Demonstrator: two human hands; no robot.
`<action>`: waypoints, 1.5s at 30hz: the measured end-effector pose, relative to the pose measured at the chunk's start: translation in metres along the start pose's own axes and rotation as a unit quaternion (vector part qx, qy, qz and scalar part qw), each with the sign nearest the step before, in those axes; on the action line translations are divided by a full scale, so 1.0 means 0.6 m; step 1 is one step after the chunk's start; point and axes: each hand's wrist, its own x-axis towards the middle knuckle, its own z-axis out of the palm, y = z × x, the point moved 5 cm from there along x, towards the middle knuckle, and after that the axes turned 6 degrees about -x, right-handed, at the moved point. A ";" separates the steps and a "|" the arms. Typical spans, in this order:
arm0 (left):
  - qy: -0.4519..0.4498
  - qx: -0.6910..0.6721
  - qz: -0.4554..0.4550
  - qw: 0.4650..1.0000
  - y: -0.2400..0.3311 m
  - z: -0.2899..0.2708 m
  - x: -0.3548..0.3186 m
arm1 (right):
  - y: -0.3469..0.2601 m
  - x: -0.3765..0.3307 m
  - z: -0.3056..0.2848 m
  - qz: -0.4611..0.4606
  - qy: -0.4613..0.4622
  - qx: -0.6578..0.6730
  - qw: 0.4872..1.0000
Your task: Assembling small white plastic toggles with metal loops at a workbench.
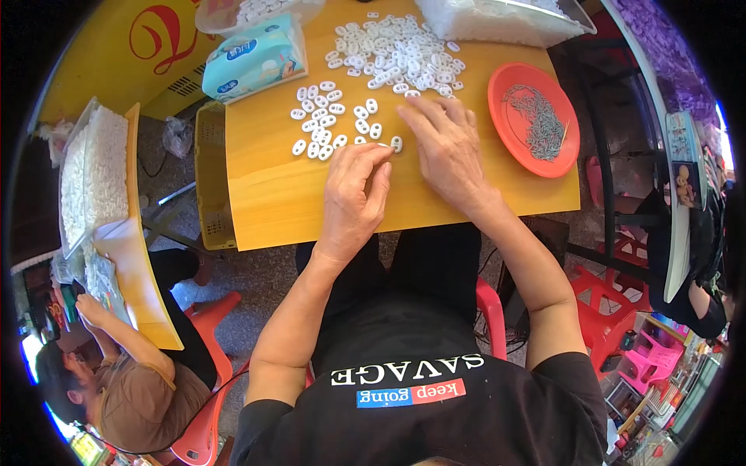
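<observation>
Small white oval plastic pieces with two holes lie about the yellow table, several in a loose group (321, 116) on the left. A big heap of the same pieces (404, 50) covers the far middle. My left hand (351, 190) hovers by the near edge with bent fingers, its thumb apart from them; its fingertips are beside white pieces, and whether they touch one is hidden. A single piece (397, 144) lies between my hands. My right hand (451, 151) reaches its slightly blurred, spread fingers to the near edge of the heap, nothing visibly held.
A red round plate (497, 116) of thin grey pins stands at the right. Behind the heap is a clear bin (497, 23) of white pieces. A blue tissue pack (256, 58) lies far left. At another table on the left, a person in brown (148, 400) works beside a bin (97, 171).
</observation>
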 end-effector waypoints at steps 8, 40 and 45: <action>0.001 -0.008 -0.009 1.000 0.000 0.000 0.000 | -0.012 0.001 0.005 -0.008 -0.022 0.017 1.000; 0.011 -0.019 0.007 1.000 0.000 -0.001 0.003 | -0.007 0.046 0.020 -0.078 0.010 0.086 0.993; 0.013 -0.021 -0.001 1.000 -0.002 -0.002 0.002 | 0.008 0.042 0.017 -0.046 0.000 0.050 0.998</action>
